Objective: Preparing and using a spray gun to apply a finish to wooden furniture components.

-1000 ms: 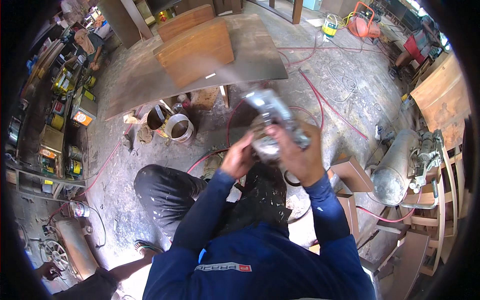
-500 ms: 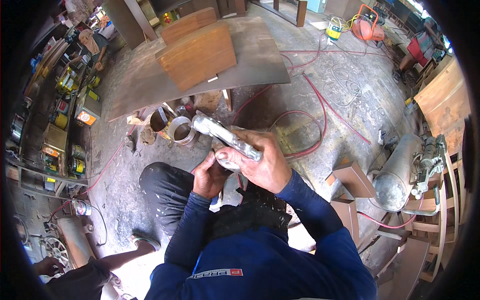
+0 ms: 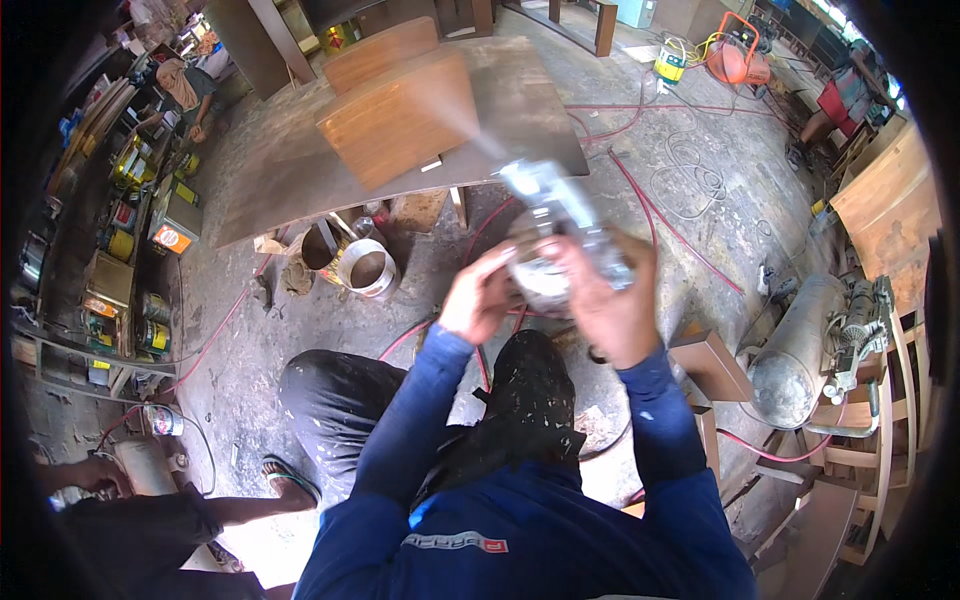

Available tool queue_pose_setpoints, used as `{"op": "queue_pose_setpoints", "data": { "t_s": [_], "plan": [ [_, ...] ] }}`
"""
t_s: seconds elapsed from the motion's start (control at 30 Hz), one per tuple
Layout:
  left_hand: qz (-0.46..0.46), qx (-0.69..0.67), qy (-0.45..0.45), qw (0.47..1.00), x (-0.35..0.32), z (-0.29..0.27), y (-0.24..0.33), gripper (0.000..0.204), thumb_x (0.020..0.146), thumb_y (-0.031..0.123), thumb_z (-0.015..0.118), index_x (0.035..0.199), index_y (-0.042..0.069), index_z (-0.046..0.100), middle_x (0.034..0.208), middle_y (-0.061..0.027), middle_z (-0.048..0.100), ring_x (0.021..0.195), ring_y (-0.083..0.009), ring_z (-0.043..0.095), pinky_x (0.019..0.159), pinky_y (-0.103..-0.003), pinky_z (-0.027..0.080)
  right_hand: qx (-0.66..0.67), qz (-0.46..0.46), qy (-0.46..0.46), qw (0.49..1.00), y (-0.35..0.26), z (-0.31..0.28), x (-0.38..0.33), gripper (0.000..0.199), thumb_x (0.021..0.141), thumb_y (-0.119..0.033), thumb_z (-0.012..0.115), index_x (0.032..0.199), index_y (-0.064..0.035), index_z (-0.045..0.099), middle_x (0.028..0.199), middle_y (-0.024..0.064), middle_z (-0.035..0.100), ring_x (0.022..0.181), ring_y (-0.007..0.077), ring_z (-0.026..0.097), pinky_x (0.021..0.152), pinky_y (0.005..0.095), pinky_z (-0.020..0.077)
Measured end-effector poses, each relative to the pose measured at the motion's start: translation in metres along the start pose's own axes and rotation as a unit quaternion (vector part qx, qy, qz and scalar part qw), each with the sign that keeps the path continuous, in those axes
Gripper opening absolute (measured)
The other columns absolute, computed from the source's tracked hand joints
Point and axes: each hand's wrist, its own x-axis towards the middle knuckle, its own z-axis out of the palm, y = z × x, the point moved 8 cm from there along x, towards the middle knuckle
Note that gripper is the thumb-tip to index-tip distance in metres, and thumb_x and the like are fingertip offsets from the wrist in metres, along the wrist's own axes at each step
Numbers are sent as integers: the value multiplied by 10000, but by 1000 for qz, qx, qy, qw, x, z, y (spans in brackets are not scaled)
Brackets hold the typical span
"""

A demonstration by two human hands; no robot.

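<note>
A silver spray gun [image 3: 572, 200] with a round cup [image 3: 540, 283] beneath it is held up over my knees. My right hand [image 3: 618, 305] grips its handle, thumb across the cup side. Fingers of my left hand [image 3: 480, 297] curl against the cup's left side, partly hidden by it. A pale streak of mist runs from the nozzle toward a brown wooden panel [image 3: 395, 130] lying on a large dark board [image 3: 275, 180]. A second wooden panel [image 3: 380, 52] lies behind the first. The gun and both hands are slightly blurred.
Open buckets [image 3: 368, 270] stand below the board's front edge. Red hoses [image 3: 645, 200] cross the floor, and a metal tank [image 3: 795, 355] lies at right. Shelves of cans [image 3: 120, 240] line the left. A person's leg [image 3: 255, 508] reaches in at lower left; other people are farther back.
Both hands have moved right and away from my body with the spray gun, its nozzle now toward the panels. Mist now shows at the nozzle. The person at lower left has shifted.
</note>
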Motion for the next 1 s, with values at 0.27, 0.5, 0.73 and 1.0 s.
{"op": "queue_pose_setpoints", "data": {
  "t_s": [0.27, 0.5, 0.73, 1.0],
  "plan": [
    [139, -47, 77, 986, -74, -42, 46, 397, 952, 290, 581, 1285, 75, 606, 1307, -90, 620, 1229, -264, 564, 1049, -511, 437, 114, -30, -170, 978, -5, 79, 1, 183, 900, -173, 731, 941, 4, 704, 824, 164, 709, 683, 235, 680, 631, 370, 517],
    [-48, 28, 15, 998, 42, 27, -4, 513, 927, 430, 641, 1349, 148, 567, 1304, -111, 617, 1173, -322, 575, 1032, -556, 398, 17, 103, 17, 994, 29, -25, 28, 346, 868, -347, 802, 915, -10, 744, 745, 34, 703, 676, 95, 638, 627, 260, 506],
    [-81, 0, -5, 997, 38, 46, -6, 526, 954, 425, 611, 1395, 148, 530, 1329, -114, 600, 1211, -305, 562, 1019, -560, 426, -11, 70, -29, 997, 14, -32, 46, 196, 963, -183, 699, 1023, 0, 742, 816, 43, 730, 724, 86, 666, 669, 251, 539],
    [68, 20, 185, 980, -88, 40, 62, 679, 978, 601, 521, 1482, 163, 395, 1448, -127, 490, 1285, -352, 507, 1029, -599, 411, 36, 35, -291, 955, -49, 77, 74, 394, 985, -453, 610, 1052, -79, 716, 721, 1, 664, 634, 80, 646, 575, 265, 550]
  ]
}}
